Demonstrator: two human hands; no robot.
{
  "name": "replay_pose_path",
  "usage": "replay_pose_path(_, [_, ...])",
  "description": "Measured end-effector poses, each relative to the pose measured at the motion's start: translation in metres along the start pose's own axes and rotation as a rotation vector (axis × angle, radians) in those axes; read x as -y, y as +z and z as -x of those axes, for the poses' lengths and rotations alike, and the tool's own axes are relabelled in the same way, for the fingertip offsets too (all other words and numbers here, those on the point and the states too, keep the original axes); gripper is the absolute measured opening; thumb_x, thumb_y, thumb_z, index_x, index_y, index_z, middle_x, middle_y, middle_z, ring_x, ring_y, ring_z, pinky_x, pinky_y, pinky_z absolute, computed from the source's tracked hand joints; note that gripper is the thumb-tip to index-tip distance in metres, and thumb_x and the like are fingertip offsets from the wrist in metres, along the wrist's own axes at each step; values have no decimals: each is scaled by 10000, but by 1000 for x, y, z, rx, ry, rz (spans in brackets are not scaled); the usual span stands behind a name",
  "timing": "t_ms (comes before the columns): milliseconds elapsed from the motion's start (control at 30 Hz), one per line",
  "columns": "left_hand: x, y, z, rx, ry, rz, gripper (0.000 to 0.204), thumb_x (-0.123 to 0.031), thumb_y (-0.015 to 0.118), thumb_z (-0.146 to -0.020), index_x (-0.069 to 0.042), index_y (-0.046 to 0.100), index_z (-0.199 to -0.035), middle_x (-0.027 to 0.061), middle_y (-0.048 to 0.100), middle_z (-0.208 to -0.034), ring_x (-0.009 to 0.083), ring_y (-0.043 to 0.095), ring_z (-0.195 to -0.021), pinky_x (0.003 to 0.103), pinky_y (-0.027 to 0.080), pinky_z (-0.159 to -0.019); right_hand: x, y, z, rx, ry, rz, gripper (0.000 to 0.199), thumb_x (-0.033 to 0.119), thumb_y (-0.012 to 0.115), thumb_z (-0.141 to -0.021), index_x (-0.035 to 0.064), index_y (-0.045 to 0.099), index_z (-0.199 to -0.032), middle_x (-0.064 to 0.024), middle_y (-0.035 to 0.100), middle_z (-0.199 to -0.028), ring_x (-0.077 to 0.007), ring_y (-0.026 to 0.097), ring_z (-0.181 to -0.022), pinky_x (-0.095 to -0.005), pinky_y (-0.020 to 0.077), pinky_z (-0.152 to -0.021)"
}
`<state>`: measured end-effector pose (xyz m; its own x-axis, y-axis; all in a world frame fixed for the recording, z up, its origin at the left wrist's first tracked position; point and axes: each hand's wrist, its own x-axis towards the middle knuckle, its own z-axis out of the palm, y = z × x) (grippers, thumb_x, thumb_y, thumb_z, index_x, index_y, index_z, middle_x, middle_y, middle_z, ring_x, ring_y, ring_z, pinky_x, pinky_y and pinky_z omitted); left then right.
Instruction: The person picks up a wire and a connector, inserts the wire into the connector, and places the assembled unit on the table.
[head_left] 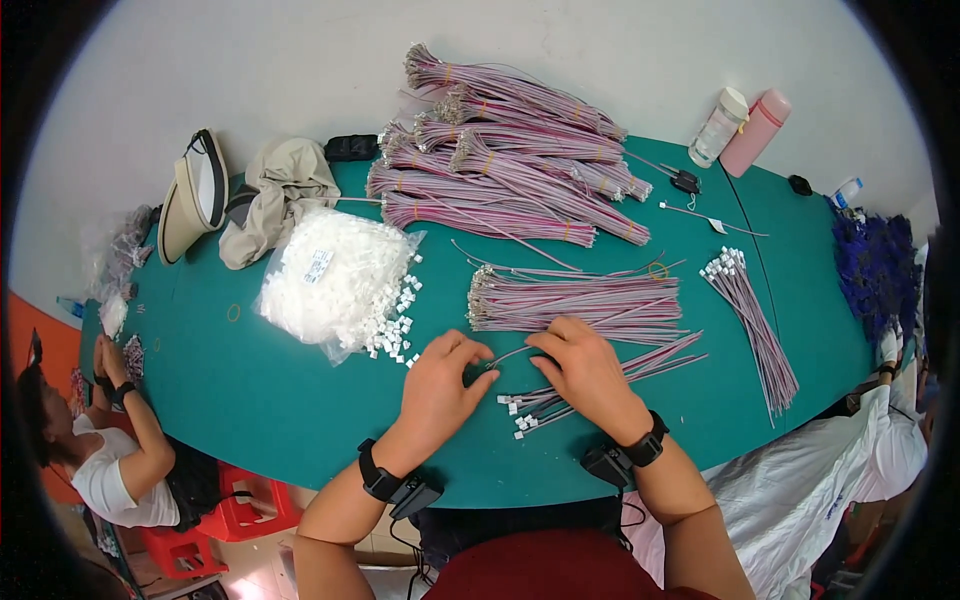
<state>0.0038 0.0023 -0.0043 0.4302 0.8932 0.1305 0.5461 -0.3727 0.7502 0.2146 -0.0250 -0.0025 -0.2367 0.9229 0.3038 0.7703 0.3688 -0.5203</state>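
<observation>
Between my hands runs a thin wire (pixel 512 353). My left hand (pixel 440 390) pinches its left end between thumb and forefinger; a small tip shows there, too small to make out. My right hand (pixel 585 375) has its fingers closed on the wire farther right. Just beyond my hands lies a loose bundle of pink and grey wires (pixel 580 303), their metal tips to the left. Beneath and beside my right hand are several wires with white connectors (pixel 522 418) on their left ends. Loose white connector housings (pixel 393 328) lie left of my left hand.
A clear bag of white housings (pixel 330 270) stands left. Tied wire bundles (pixel 510 150) are heaped at the back. Wires with white connectors (pixel 755 330) lie right on the green table (pixel 290 420). Two bottles (pixel 755 132), a visor (pixel 180 215) and cloth (pixel 285 190) stand behind. Co-workers sit at both sides.
</observation>
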Motion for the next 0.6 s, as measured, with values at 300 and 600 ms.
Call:
replay_pose_path(300, [9, 3, 1, -39, 156, -119, 137, -52, 739, -779, -39, 644, -877, 63, 634, -854, 271, 615, -792, 347, 490, -684, -1, -2, -2, -31, -97, -28, 151, 37, 719, -749, 15, 657, -885, -111, 583, -891, -303, 571, -855, -405, 485, -738])
replay_pose_path(600, [11, -4, -2, 142, -308, 793, 48, -35, 695, -885, -14, 652, -885, 61, 713, -874, 116, 671, -801, 223, 505, -701, -6, -7, 1, -66, -119, -116, 111, 42, 720, -777, 16, 670, -872, -96, 618, -774, -283, 598, -700, -369, 489, -629])
